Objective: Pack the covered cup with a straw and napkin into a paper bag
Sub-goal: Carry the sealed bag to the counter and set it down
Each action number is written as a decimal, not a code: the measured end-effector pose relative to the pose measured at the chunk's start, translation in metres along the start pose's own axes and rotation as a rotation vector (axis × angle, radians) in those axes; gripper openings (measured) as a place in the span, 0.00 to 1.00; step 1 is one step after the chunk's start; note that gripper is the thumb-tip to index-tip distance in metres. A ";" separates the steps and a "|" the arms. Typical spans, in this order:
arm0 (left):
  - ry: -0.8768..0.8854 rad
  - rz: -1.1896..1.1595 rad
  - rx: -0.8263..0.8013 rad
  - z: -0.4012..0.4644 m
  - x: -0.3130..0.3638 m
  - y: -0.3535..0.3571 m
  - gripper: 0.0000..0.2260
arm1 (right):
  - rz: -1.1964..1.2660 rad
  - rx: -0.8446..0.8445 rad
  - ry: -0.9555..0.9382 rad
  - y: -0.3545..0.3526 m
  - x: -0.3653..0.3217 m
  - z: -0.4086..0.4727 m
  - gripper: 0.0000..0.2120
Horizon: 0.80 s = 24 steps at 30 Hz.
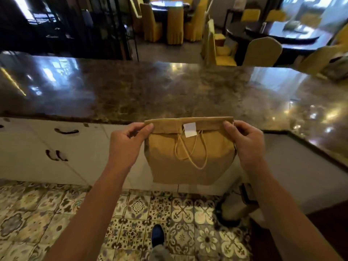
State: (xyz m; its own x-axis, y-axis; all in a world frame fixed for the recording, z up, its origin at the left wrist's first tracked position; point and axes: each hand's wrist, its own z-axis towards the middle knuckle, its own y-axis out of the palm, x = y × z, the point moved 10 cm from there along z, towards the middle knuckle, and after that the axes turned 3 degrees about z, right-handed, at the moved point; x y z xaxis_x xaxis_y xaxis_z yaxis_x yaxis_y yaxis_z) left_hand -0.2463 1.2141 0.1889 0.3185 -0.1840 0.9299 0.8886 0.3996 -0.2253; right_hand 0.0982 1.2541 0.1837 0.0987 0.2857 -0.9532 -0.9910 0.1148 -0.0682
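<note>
A brown paper bag point(188, 166) hangs in the air in front of the counter, its top folded over and held down by a white sticker point(190, 129). Its twine handles droop down the front face. My left hand point(128, 144) pinches the folded top at its left corner. My right hand point(244, 142) pinches the right corner. The bag bulges at the sides. The cup, straw and napkin are hidden from view.
A polished brown marble counter point(169, 91) runs across in front of me, with white cabinet doors point(47, 147) below it. Patterned floor tiles point(178, 213) and my shoe point(157, 235) lie underneath. Yellow-covered chairs point(175, 23) and dark round tables stand beyond.
</note>
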 end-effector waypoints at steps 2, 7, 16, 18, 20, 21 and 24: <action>0.017 0.005 -0.029 0.043 -0.007 0.013 0.03 | -0.013 0.031 0.013 0.005 0.004 0.030 0.05; 0.027 -0.047 -0.099 0.140 -0.012 0.043 0.12 | -0.045 0.112 0.001 0.013 0.007 0.105 0.04; 0.014 -0.010 -0.164 0.264 -0.028 0.116 0.01 | -0.037 0.128 0.002 0.015 0.042 0.236 0.10; -0.001 0.010 -0.153 0.289 -0.034 0.134 0.03 | -0.047 0.121 -0.002 0.013 0.053 0.269 0.09; -0.015 0.024 -0.138 0.315 -0.041 0.154 0.06 | -0.047 0.110 -0.011 0.009 0.064 0.302 0.07; -0.018 0.027 -0.133 0.327 -0.043 0.164 0.07 | -0.051 0.105 -0.011 0.007 0.070 0.318 0.06; -0.024 0.064 -0.127 0.360 -0.048 0.194 0.10 | -0.071 0.098 0.009 0.000 0.089 0.363 0.04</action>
State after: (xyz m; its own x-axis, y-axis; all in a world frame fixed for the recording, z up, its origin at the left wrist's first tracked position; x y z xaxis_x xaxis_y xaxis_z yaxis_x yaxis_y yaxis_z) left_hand -0.2086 1.6237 0.2049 0.3694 -0.1401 0.9186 0.9017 0.2930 -0.3179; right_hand 0.1396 1.6249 0.2057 0.1674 0.2651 -0.9496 -0.9679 0.2272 -0.1072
